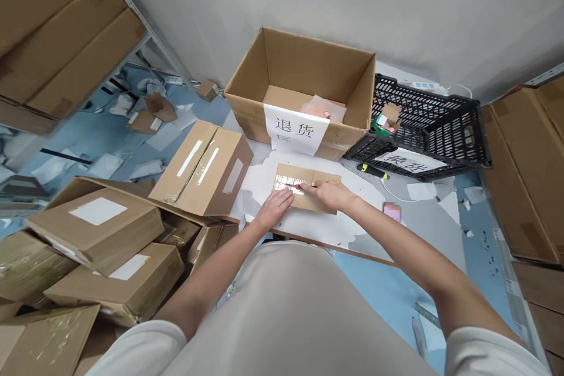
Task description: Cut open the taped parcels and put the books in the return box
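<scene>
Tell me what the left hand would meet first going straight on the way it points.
Probably the slim red tool in the right hand, just ahead of the left hand over the small carton, though depth is hard to judge.

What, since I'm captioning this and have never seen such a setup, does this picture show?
There is no machine: these are a person's two bare hands, seen by a camera worn on the head, looking forward and down. On the table lies a small cardboard box. The left hand rests on its left end, while the right hand holds a slim tool at the shiny tape. A black-and-yellow tool lies farther right. Behind the box stands a large open carton, with a black crate to its right.
</scene>
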`<state>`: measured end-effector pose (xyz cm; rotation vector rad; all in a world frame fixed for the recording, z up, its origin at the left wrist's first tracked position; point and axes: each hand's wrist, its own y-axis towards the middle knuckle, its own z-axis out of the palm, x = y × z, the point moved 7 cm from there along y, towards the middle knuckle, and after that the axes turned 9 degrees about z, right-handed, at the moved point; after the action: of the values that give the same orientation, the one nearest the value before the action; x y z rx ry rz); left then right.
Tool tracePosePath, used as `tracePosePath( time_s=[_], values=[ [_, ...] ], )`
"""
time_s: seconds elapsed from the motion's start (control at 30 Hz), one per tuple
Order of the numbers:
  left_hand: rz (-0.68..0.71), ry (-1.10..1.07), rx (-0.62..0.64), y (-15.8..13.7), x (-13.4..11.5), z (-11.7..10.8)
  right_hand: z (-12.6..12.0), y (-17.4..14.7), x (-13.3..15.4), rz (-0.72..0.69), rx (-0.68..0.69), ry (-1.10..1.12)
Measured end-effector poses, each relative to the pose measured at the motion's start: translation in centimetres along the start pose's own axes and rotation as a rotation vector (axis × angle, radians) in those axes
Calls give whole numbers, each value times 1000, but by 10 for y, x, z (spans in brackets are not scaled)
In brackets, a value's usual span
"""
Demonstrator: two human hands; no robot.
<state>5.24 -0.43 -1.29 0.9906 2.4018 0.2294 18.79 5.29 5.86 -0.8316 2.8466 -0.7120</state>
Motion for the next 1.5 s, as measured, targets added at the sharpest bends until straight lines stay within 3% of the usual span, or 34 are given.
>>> tracePosePath(
  time_s=[0.1, 0.33, 0.57, 0.7, 0.87, 1.0, 1.27, 1.5],
  values=[
    [-10, 21, 13, -1, 1, 2, 2, -16, -19, 37, 23, -5],
    [-15, 39, 20, 2, 2, 4, 27, -86, -109, 238, 30, -24],
    [-30, 57, 64, 7, -4, -5, 46, -137, -123, 284, -51, 107],
    [-75, 104, 158, 19, -8, -14, 66, -162, -135, 402, -178, 505],
    [-87, 143, 267, 42, -6, -20, 130, -146, -116, 593, -267, 1351],
    [-131, 187, 329, 58, 8, -20, 156, -125, -87, 586, -321, 1681],
    [-179, 177, 414, 60, 22, -12, 165, -114, -72, 500, -326, 1887],
    [-170, 129, 352, 64, 27, -14, 161, -112, -98, 492, -190, 1732]
  ],
)
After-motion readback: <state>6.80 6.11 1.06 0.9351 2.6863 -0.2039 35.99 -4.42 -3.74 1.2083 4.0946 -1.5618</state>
